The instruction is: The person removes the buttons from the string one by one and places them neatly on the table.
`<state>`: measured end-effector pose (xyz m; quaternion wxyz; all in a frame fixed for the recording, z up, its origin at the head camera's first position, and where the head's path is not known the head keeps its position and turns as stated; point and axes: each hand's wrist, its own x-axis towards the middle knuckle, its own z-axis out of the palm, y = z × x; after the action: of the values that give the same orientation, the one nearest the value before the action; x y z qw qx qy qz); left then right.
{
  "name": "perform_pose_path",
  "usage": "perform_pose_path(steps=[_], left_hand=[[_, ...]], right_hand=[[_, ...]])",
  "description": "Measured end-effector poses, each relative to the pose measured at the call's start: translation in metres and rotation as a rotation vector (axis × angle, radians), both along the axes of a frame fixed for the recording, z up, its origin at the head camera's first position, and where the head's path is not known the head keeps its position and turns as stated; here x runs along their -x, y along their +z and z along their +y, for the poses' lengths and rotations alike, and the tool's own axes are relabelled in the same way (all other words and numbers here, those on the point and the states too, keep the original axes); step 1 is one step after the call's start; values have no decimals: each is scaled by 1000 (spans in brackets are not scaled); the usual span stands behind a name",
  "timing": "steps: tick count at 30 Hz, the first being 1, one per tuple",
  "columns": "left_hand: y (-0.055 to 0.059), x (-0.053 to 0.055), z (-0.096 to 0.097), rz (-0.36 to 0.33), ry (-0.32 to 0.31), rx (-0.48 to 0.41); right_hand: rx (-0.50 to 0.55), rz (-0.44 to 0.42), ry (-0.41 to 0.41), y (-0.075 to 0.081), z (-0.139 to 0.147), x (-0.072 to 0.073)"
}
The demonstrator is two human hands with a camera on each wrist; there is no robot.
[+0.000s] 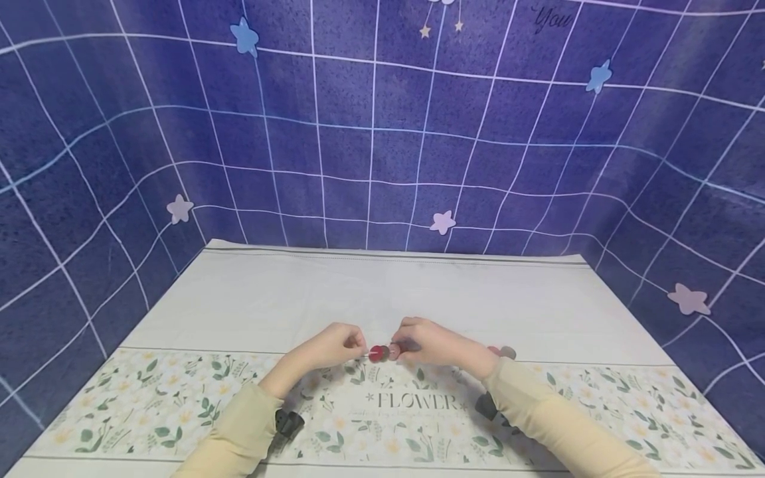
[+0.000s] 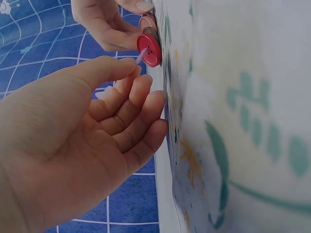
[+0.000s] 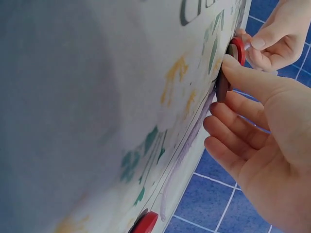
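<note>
My left hand (image 1: pixel 335 345) pinches the end of a pale lavender cord (image 2: pixel 141 57) between thumb and index finger. Right at those fingertips, a red button (image 2: pixel 149 50) with small holes sits on the cord. Behind it are a brown button (image 1: pixel 385 352) and a pinkish button (image 1: pixel 394 351), lined up close together. On the other side, my right hand (image 1: pixel 433 342) pinches a dark button (image 3: pixel 222 87) at the end of this row, thumb on the near face. Its remaining fingers are loosely bent. More lavender cord (image 3: pixel 187 145) trails along the cloth below the right hand.
Beyond my right wrist lie another red button (image 1: pixel 493 350) and a grey-brown button (image 1: pixel 508 352). A white tablecloth (image 1: pixel 382 285) with a floral band covers the table. Blue gridded curtain fabric (image 1: pixel 346 146) with stars encloses the back and sides.
</note>
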<state>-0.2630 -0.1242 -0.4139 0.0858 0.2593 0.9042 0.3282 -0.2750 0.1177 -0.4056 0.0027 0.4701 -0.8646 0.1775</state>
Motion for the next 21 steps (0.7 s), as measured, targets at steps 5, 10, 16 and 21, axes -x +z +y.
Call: perform_pose_path(steps=[5, 10, 16, 21], left_hand=[[0, 0, 0, -12, 13, 2], [-1, 1, -1, -10, 16, 2], [0, 1, 0, -2, 15, -3], [-1, 0, 0, 1, 7, -8]], right_hand=[[-3, 12, 0, 0, -1, 0], [-11, 8, -17, 0, -1, -1], [-13, -19, -32, 0, -1, -1], [-13, -24, -19, -1, -1, -2]])
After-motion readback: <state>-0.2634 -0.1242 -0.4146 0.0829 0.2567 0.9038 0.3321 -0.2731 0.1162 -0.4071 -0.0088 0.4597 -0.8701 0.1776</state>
